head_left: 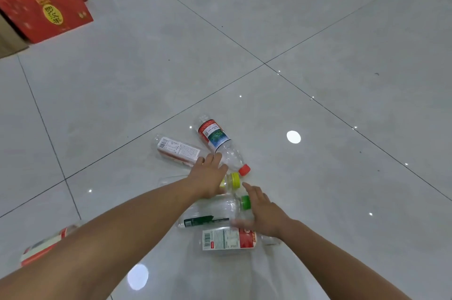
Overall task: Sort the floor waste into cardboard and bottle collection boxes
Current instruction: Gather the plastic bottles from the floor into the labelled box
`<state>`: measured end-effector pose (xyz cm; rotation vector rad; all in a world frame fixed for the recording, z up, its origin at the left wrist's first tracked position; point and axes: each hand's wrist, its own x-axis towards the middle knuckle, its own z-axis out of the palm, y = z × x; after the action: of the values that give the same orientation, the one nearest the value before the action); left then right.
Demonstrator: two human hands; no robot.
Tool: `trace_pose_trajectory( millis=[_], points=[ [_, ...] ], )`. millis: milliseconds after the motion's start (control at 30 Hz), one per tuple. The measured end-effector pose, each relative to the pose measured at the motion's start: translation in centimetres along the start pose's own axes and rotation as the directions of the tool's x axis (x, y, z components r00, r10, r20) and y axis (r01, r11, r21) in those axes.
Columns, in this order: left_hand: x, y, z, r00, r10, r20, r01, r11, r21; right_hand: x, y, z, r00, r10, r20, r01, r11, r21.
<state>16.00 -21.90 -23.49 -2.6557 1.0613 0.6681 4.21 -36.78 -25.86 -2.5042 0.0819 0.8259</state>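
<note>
The clear bottles lie clustered on the tiled floor before you; your left arm hides most of the yellow-capped one and another bottle at lower left. Your left hand reaches flat over them, fingers straight. Your right hand spreads open over the green-capped bottle; contact unclear. Red cartons sit far left, cut off.

clear plastic bottles on glossy tile floor
</note>
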Motion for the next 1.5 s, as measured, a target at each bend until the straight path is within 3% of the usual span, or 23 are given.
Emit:
trace_pose_trajectory(
  millis=[133, 200, 300, 467, 567, 767, 967, 1133, 1233, 1333, 1400, 1500],
  points=[
    [0.3, 0.5, -0.2, 0.999, -0.042, 0.011, 0.042, 0.999, -0.013, 1.4, -1.0, -0.5, 1.0, -0.006, 0.006, 0.006, 0.994, -0.111],
    [0.2, 1.0, -0.2, 0.999, -0.039, 0.015, 0.039, 0.999, -0.005, 2.0, -1.5, -0.3, 0.999, -0.003, 0.05, 0.007, 0.996, -0.086],
    [0.2, 1.2, -0.2, 0.999, 0.016, 0.041, -0.019, 0.997, 0.077, 2.5, -2.1, 0.3, 0.991, -0.015, 0.134, 0.019, 0.999, -0.031],
    [-0.6, 1.1, -0.3, 0.99, 0.066, 0.128, -0.087, 0.982, 0.167, 1.7, -2.2, 1.4, 0.977, 0.024, 0.212, 0.016, 0.982, -0.187],
    [-1.0, 1.2, -0.4, 0.985, 0.025, 0.169, -0.047, 0.991, 0.126, 1.0, -1.4, 1.5, 0.983, 0.079, 0.168, -0.033, 0.965, -0.259],
    [-1.1, 2.3, -3.2, 0.994, -0.036, 0.099, 0.03, 0.998, 0.059, -0.3, 0.2, 0.7, 0.991, 0.126, -0.051, -0.136, 0.906, -0.401],
    [-1.2, 2.7, -6.6, 0.988, -0.149, -0.04, 0.145, 0.986, -0.087, -2.7, 1.8, -0.7, 0.955, 0.278, -0.106, -0.295, 0.928, -0.227],
    [-2.1, 1.7, -10.2, 0.942, -0.299, -0.149, 0.258, 0.934, -0.246, -4.7, 4.2, -0.8, 0.876, 0.465, -0.123, -0.454, 0.884, 0.113],
    [-2.5, 1.1, -12.2, 0.92, -0.361, -0.151, 0.291, 0.889, -0.353, -5.8, 4.9, -0.5, 0.809, 0.583, -0.071, -0.499, 0.746, 0.44],
    [-3.0, 1.2, -13.2, 0.901, -0.426, -0.084, 0.33, 0.799, -0.503, -7.4, 5.3, -0.7, 0.751, 0.66, 0.029, -0.418, 0.441, 0.794],
    [-3.2, 2.0, -13.8, 0.903, -0.428, 0.021, 0.317, 0.635, -0.704, -8.7, 5.5, -1.3, 0.706, 0.69, 0.157, -0.358, 0.157, 0.921],
    [-2.7, 4.2, -14.3, 0.92, -0.356, 0.165, 0.279, 0.297, -0.913, -10.6, 5.8, -2.7, 0.698, 0.626, 0.347, -0.212, -0.282, 0.936]
  ],
)
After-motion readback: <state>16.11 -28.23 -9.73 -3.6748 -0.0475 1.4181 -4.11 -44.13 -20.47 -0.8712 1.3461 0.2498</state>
